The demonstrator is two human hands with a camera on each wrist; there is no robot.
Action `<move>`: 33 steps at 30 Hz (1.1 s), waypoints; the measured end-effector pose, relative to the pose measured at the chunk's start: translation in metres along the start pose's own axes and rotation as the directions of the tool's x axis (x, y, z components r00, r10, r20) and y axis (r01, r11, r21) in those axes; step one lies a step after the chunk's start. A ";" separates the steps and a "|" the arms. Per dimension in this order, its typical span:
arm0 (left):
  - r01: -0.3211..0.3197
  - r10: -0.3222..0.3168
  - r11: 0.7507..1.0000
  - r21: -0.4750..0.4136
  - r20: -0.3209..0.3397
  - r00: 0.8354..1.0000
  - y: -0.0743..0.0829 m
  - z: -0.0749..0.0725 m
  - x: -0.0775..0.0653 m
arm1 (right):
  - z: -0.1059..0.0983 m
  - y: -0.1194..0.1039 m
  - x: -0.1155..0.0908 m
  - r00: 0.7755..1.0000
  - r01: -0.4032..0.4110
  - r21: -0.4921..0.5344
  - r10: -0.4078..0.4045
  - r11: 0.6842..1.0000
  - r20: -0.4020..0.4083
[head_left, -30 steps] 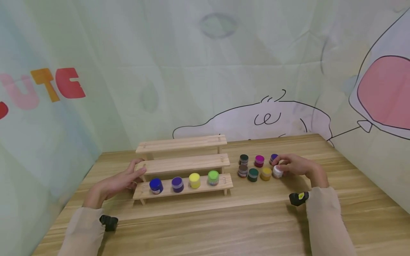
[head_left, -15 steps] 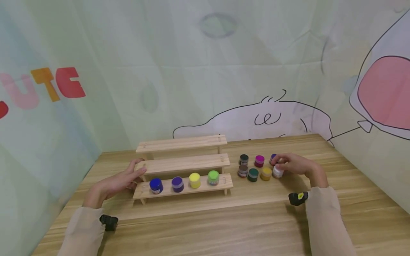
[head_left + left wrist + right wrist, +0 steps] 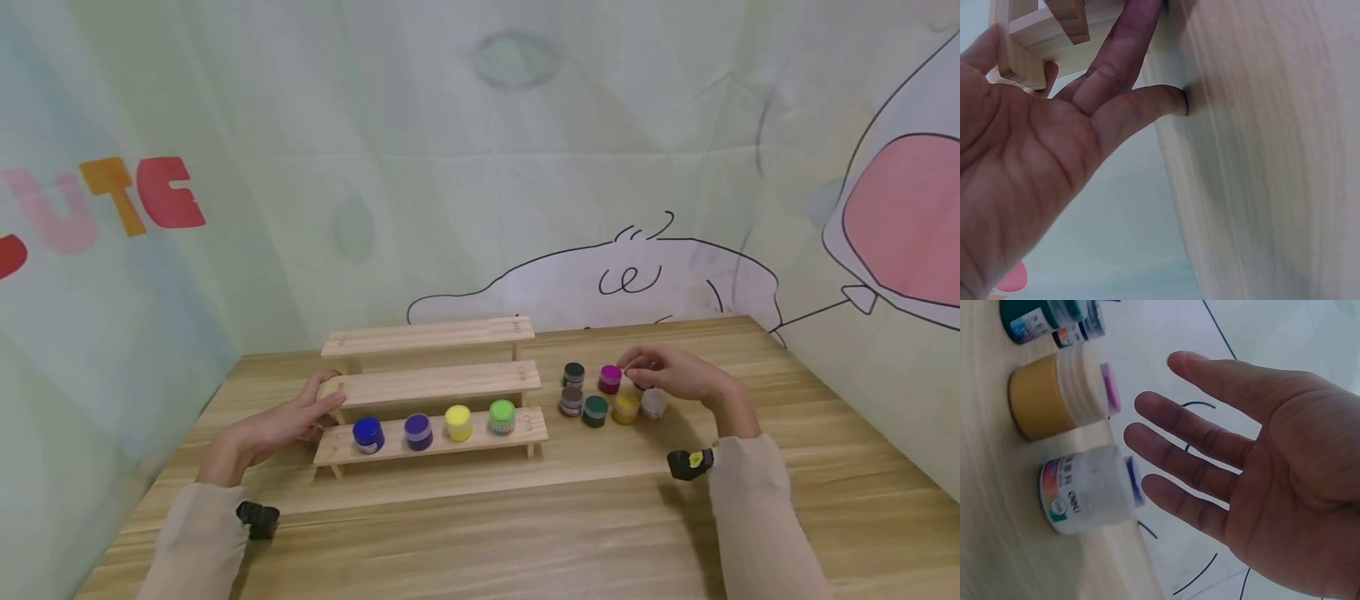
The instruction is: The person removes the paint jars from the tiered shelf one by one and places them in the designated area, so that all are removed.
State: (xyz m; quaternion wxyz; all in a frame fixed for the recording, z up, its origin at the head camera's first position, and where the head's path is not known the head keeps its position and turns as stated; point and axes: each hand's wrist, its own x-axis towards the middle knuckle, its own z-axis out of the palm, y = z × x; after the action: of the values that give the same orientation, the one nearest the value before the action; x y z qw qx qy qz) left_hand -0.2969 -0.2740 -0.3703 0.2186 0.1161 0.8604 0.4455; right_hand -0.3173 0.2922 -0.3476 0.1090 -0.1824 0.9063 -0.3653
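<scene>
A three-step wooden display rack (image 3: 442, 382) stands on the table. My left hand (image 3: 277, 425) grips its left end at the middle step, thumb on top. Other fingers of that hand reach down to the tabletop in the left wrist view. Along the lowest step stand a blue paint jar (image 3: 368, 434), a purple one (image 3: 418, 432), a yellow one (image 3: 458, 422) and a light green one (image 3: 502, 417). My right hand (image 3: 682, 375) hovers with extended fingers above the white paint jar (image 3: 1088, 490), holding nothing. Behind it, a dark blue jar is mostly hidden.
Right of the rack stand a black jar (image 3: 573, 375), a magenta jar (image 3: 610, 379), a brown jar (image 3: 572, 402), a dark green jar (image 3: 596, 411) and an ochre jar (image 3: 626, 408). A printed cloth (image 3: 360, 225) hangs behind the table.
My right hand has come away from the white and dark blue jars, rising and shifting slightly left toward the magenta jar. My left hand stays on the rack.
</scene>
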 end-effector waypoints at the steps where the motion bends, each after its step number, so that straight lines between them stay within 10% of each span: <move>1: 0.000 0.000 1.000 -0.001 0.001 1.000 0.000 0.000 0.000 | 0.000 -0.003 0.000 1.000 0.009 0.005 -0.009 1.000 -0.001; 33: 0.016 -0.016 1.000 -0.012 0.001 1.000 0.004 0.000 -0.001 | 0.070 -0.086 0.044 0.963 0.251 -0.160 -0.264 0.955 -0.063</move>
State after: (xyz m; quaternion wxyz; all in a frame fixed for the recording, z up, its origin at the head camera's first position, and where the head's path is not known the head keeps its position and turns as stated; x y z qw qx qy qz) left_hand -0.2959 -0.2724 -0.3665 0.2232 0.1083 0.8585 0.4489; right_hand -0.3122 0.1735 -0.3404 0.0082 -0.2911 0.9036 -0.3142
